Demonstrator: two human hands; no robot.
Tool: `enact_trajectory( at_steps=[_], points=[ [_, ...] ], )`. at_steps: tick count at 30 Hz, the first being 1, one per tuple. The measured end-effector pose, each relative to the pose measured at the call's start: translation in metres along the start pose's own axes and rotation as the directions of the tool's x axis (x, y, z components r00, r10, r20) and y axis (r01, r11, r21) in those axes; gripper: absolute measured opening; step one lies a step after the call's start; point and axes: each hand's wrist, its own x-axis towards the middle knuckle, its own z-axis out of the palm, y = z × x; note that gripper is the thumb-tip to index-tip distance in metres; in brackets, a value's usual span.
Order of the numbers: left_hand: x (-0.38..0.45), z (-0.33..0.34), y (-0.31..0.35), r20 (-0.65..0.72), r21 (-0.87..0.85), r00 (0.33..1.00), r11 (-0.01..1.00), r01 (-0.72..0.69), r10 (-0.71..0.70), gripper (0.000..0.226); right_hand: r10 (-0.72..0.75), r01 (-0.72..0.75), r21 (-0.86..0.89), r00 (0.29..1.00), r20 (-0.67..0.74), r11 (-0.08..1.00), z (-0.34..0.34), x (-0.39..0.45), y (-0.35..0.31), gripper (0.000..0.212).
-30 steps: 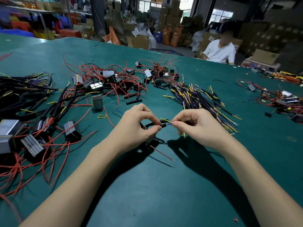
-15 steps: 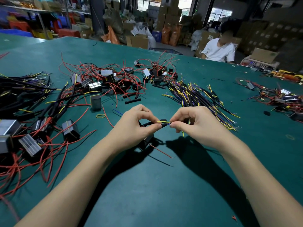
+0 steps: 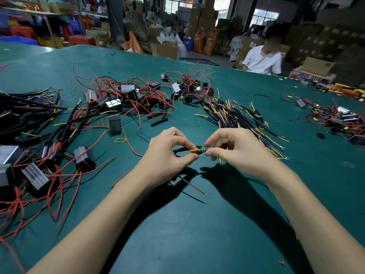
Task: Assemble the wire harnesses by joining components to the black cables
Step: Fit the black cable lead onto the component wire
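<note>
Short black sleeved cable (image 3: 184,149) held just above the green table (image 3: 197,234), long axis running left to right and tilted slightly up toward the right, squarely between both hands. Thin yellow wire (image 3: 197,150), with a hint of blue at its right end, emerging from the cable's open right end and bridging the small gap to the other hand, in line with the cable's own axis. Left hand (image 3: 167,155) curled around the cable, thumb and forefinger pinching near the mouth. Right hand (image 3: 237,151) closed in a fine pinch on the wire's free end, thumb and forefinger tips meeting; a short yellow tail hanging below it. Hands nearly touching, thumb tips just beside each other, so no reach needed: judged from this, the coming move turns on keeping wire and sleeve collinear while sliding one along the other, left hand as anchor, right hand as feeder. Exact state of the joint hidden by the fingers. A loose red wire (image 3: 192,186) lying on the table under the left hand, trailing toward the near side. Farther out, a heap of black cables with yellow and purple leads (image 3: 237,115) beyond the right hand; a tangle of red wires and small grey box components (image 3: 126,97) beyond the left hand; more boxed parts (image 3: 85,158) at the left edge. A seated person in a white shirt (image 3: 262,61) at the far side.
</note>
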Motion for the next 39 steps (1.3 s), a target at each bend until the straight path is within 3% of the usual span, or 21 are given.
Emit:
enact_trajectory(
  at_steps=[6,13,22,26,30,35,39],
  points=[
    [0.0,-0.003,0.0,0.056,0.088,0.998,0.996,-0.033,0.029,0.007,0.007,-0.018,-0.1,0.994,-0.111,0.995,-0.003,0.0,-0.001,0.019],
    [-0.001,0.008,-0.001,-0.073,0.083,0.995,0.994,-0.067,0.074,0.002,0.008,-0.009,-0.006,0.996,-0.088,1.0,-0.002,-0.001,-0.002,0.017],
    [0.0,0.006,0.005,-0.069,0.005,0.993,0.995,0.097,-0.096,0.015,0.028,-0.031,-0.019,0.987,-0.156,0.999,0.002,0.001,0.0,0.022],
    [-0.001,0.007,0.006,-0.128,0.009,0.978,0.986,0.166,-0.164,0.012,0.088,-0.088,0.007,0.978,-0.189,0.996,0.007,0.003,0.002,0.029],
    [-0.001,0.007,0.006,-0.111,0.015,0.977,0.983,0.182,-0.179,0.007,0.095,-0.086,0.073,0.987,-0.133,0.994,0.006,0.004,0.003,0.026],
    [0.0,0.0,0.003,0.056,0.055,0.994,0.994,0.09,-0.093,0.016,0.082,-0.08,0.06,0.996,-0.04,0.995,0.001,0.002,0.006,0.02],
    [0.001,0.005,-0.002,-0.062,0.059,0.998,0.998,-0.008,0.011,0.01,0.05,-0.051,0.04,0.999,0.008,0.998,-0.003,0.001,0.006,0.013]
  ],
)
